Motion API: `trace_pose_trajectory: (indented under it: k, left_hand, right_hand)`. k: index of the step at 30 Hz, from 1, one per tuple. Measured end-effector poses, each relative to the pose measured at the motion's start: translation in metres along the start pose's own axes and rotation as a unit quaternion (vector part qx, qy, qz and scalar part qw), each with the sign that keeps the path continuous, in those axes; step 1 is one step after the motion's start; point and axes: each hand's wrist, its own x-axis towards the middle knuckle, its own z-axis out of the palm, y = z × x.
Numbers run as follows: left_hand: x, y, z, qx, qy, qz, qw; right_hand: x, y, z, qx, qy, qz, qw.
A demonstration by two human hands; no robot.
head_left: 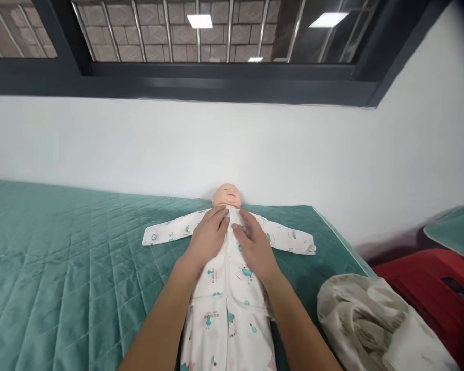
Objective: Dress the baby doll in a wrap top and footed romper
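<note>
A baby doll (227, 196) lies on its back, its head toward the wall. It wears a white long-sleeved baby top (232, 281) with green prints, its sleeves spread out to both sides. Matching baby trousers (216, 337) lie below the top's hem. My left hand (210, 234) rests on the left side of the chest, fingers stretched toward the collar. Opposite it, my right hand (255, 246) lies on the right side, its fingers out and slightly apart. A narrow strip of the top's front opening shows between the hands. Neither hand visibly grips the cloth.
Beneath the doll is a green quilted cover (73, 268), ending at a pale-trimmed edge on the right. Crumpled white printed cloth (379, 324) sits by that edge. Beyond it are a red case-like object (433, 288) and green fabric (458, 229). A white wall (139, 144) rises behind, below a barred window.
</note>
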Motion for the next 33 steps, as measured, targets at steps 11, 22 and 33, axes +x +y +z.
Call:
trace_pose_trajectory:
  k: [11,22,33]
  left_hand:
    - [0.001,0.004,0.001,-0.002,-0.003,-0.032,0.999]
    - [0.001,0.003,0.001,0.014,0.011,-0.004,1.0]
    - [0.0,0.002,0.001,0.041,-0.004,0.015,0.999]
  right_hand:
    - [0.003,0.006,0.001,-0.087,-0.048,-0.053,0.994]
    - [0.004,0.007,0.003,-0.077,-0.043,-0.059,0.994]
    - [0.006,0.013,0.0,-0.115,-0.094,-0.128,0.981]
